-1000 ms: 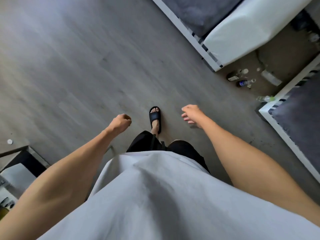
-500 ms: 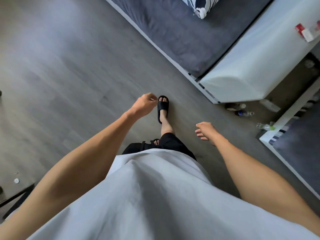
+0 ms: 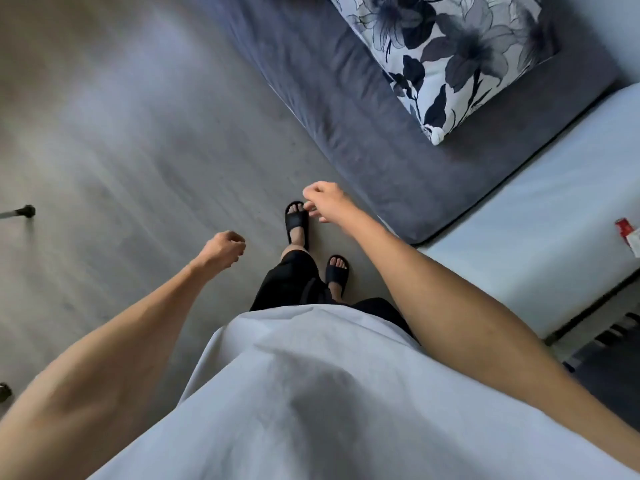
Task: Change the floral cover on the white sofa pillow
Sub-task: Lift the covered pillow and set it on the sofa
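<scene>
A pillow in a white cover with dark blue-grey flowers (image 3: 450, 53) lies on the sofa's dark grey seat cushion (image 3: 346, 109) at the top right. My left hand (image 3: 223, 249) hangs over the floor, curled into a loose fist with nothing in it. My right hand (image 3: 323, 200) is held in front of the cushion's near edge, fingers loosely bent and apart, empty. Both hands are well short of the pillow.
The sofa's white armrest (image 3: 540, 216) runs along the right, with a small red and white packet (image 3: 628, 232) on it. Grey wood-look floor (image 3: 121, 133) fills the left. A black furniture foot (image 3: 26, 212) shows at the left edge. My feet wear black slides.
I have walked closer to the sofa; the floral pillow has come fully into view. My right hand swung forward toward the cushion edge and my left hand swung back.
</scene>
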